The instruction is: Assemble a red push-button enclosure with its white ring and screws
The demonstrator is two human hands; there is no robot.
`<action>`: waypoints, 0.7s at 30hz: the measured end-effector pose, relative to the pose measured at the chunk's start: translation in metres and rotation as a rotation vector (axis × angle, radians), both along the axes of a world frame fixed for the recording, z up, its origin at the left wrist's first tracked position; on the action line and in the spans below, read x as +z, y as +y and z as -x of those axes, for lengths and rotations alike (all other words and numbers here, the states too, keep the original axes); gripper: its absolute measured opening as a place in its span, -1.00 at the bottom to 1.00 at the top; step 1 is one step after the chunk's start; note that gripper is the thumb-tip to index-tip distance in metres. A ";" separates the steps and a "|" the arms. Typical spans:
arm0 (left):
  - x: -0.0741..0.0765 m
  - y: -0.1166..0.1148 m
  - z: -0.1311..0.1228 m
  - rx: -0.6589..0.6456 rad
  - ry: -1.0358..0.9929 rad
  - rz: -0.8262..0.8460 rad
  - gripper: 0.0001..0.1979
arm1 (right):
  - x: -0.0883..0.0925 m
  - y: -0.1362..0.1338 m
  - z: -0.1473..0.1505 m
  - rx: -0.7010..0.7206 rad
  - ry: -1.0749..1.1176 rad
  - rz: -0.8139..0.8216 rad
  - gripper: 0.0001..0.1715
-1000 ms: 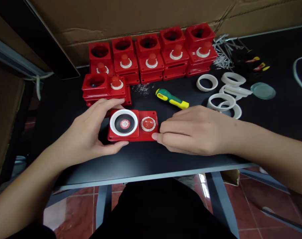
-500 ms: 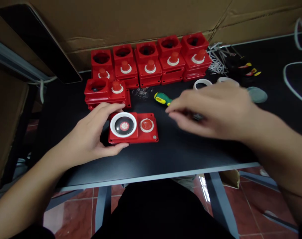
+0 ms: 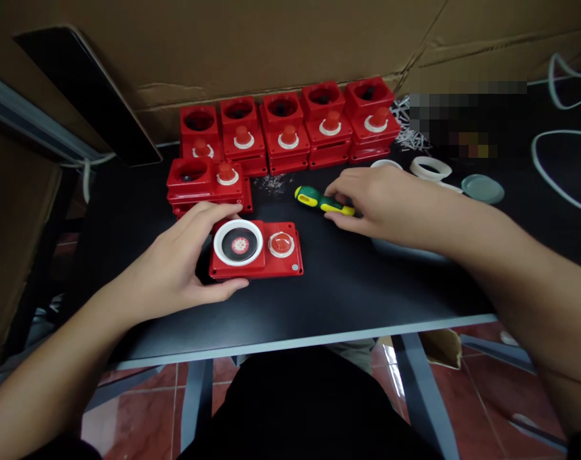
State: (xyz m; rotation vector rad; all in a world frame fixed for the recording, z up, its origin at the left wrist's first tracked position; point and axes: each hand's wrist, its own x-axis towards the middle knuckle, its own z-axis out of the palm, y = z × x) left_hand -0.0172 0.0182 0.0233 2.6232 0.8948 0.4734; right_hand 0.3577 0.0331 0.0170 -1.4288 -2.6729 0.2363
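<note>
My left hand (image 3: 175, 262) grips the left end of a red alarm box (image 3: 283, 265), thumb at the near side and fingers at the far side. The box lies flat on the table, with a white ring (image 3: 216, 246) around a black disc on its left and a small red domed lamp (image 3: 281, 243) on its right. A screw head shows at its near right corner. My right hand (image 3: 374, 201) has its thumb and fingers around the yellow end of a green-and-yellow screwdriver (image 3: 314, 197), which lies on the table. The screwdriver's shaft is hidden by the hand.
Several similar red boxes (image 3: 285, 150) stand along the cardboard at the back, another red box (image 3: 197, 185) in front. White rings (image 3: 430, 168), a translucent disc (image 3: 482, 189) and a heap of screws (image 3: 412, 137) lie to the right. A dark panel (image 3: 86, 96) leans at the left.
My right hand has moved slightly left and down onto the screwdriver and closed around its handle. A white ring behind that hand now shows more fully. My left hand keeps its hold on the box.
</note>
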 end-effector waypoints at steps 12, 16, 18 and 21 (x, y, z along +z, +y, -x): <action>-0.001 -0.001 -0.001 0.003 -0.041 0.017 -0.19 | 0.018 -0.026 0.027 0.116 1.358 0.368 -0.73; -0.001 -0.001 -0.002 0.010 -0.040 0.032 -0.19 | 0.013 -0.030 0.028 0.137 1.346 0.450 -0.76; -0.001 -0.001 -0.002 0.012 -0.040 0.033 -0.19 | 0.012 -0.030 0.027 0.174 1.324 0.436 -0.77; -0.001 -0.002 -0.002 0.005 -0.042 0.026 -0.18 | 0.011 -0.028 0.025 0.223 1.305 0.423 -0.78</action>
